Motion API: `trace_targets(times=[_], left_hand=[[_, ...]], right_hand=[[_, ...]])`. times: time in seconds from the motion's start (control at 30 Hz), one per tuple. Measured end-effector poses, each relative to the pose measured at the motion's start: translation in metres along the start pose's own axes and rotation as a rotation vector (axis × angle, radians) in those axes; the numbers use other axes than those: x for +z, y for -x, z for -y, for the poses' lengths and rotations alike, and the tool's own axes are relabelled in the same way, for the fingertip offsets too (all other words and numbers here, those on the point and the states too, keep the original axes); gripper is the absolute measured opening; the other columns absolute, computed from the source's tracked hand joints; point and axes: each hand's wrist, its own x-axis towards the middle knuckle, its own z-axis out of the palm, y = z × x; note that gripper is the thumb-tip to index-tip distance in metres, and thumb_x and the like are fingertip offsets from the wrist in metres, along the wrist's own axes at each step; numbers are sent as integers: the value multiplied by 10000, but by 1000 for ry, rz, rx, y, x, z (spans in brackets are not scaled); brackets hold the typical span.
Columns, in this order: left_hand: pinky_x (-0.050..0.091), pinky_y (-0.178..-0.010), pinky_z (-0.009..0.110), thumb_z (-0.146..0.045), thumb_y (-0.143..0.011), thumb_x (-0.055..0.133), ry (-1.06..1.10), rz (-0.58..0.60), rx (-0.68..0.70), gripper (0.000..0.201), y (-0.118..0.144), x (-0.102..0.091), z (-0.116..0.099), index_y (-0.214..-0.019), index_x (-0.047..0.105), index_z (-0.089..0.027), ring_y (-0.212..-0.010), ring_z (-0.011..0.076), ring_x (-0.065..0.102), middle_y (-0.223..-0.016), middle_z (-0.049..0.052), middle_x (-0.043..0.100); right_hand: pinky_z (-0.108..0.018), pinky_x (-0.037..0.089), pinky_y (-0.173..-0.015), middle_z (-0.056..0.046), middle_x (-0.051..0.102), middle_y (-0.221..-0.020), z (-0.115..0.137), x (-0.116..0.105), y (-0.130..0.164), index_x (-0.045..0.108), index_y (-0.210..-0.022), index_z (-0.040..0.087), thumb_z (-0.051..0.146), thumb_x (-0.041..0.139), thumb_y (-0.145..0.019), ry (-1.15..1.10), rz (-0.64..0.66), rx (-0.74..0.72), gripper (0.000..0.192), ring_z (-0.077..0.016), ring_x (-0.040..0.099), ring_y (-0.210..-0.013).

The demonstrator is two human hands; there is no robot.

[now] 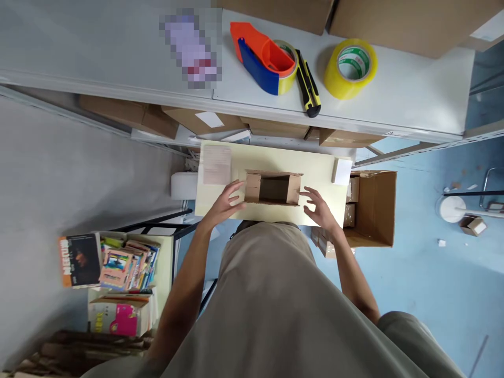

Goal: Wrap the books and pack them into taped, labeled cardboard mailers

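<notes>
Cardboard carton [272, 188], small, open-topped, sits mid-worktop near the front edge of the pale yellow table [315, 168]; left hand [226, 202] touches its left end with fingers spread, right hand [318, 207] is just off its right end, fingers wide, gripping nothing. Stack of sheets [216, 164] lies at the table's back-left corner, a white pad [342, 171] at the back-right. On the grey shelf [413, 94] beyond: orange-blue tape dispenser [263, 59], yellow utility knife [307, 84], yellow tape roll [350, 67].

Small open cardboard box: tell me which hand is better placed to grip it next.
Left, probably. The left hand has its fingers against the side of the small open cardboard box, while the right hand hovers spread just off the other side.
</notes>
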Motion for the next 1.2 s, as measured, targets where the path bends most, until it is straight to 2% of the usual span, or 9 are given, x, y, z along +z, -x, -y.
trace_targets(times=[0.13,0.27,0.4,0.47,0.67,0.9,1.0,1.1,1.2], left_hand=[[663,-1166,511,-766,-892,883,-86,16,4,789,-5,6,0,-1525,743,-316,-1387,355,755,-1721,142,618],[693,-1035,447,-613,-972,877,-226,-132,1,567,-26,20,1,-1405,777,-262,-991,257,825,-1314,110,820],[677,-924,355,-404,-935,968,-342,-182,36,967,-35,22,-5,-1766,482,-306,-877,207,801,-1262,69,819],[669,-938,344,-349,-963,937,-378,-156,108,931,-36,20,-8,-1773,478,-320,-920,205,807,-1319,74,794],[661,-990,377,-278,-1061,776,-421,-87,217,286,-32,15,-5,-1346,787,-295,-1011,227,816,-1332,83,741],[657,-1037,392,-384,-1095,706,-244,-187,208,173,-41,30,11,-1152,824,-271,-1025,226,779,-1203,81,756],[670,-1032,424,-474,-1038,775,-32,-211,101,258,-55,36,29,-1170,770,-253,-1060,236,785,-1248,102,756],[642,-1127,496,-569,-882,933,186,-211,-134,711,-68,37,53,-1457,646,-265,-1312,312,765,-1542,187,682],[563,-1229,582,-712,-796,958,326,-58,-304,1065,-74,36,71,-1670,504,-305,-1584,399,615,-1729,247,562]], right_hand=[[-639,604,-1261,-161,566,-1764,2,6,-8,768,-1506,319,641,807,-1023,89,21,-24,581,-412,627,-1579],[-643,679,-1147,-179,751,-1522,5,20,-26,834,-1305,273,772,623,-1097,119,-133,29,580,-394,786,-1305],[-614,748,-978,-168,778,-1466,10,23,-34,518,-1755,294,719,723,-1038,81,-205,113,859,-348,837,-1070],[-589,758,-964,-161,730,-1546,14,22,-33,413,-1822,329,655,719,-1050,106,-197,93,893,-324,842,-1043],[-547,781,-883,-151,704,-1515,17,24,-27,790,-1371,285,687,594,-1120,227,-183,37,514,-314,852,-1040],[-572,758,-1007,-132,779,-1341,7,36,-37,851,-1067,280,821,664,-1038,101,-348,72,573,-312,816,-1074],[-578,730,-1052,-132,781,-1310,-1,34,-47,806,-1149,276,851,781,-928,-9,-363,171,616,-324,802,-1106],[-625,650,-1172,-208,735,-1479,-13,27,-53,680,-1488,251,859,933,-746,-171,-310,344,992,-396,755,-1304],[-632,527,-1300,-244,615,-1692,-26,24,-54,521,-1710,270,886,908,-752,-271,-134,398,1203,-401,627,-1548]])
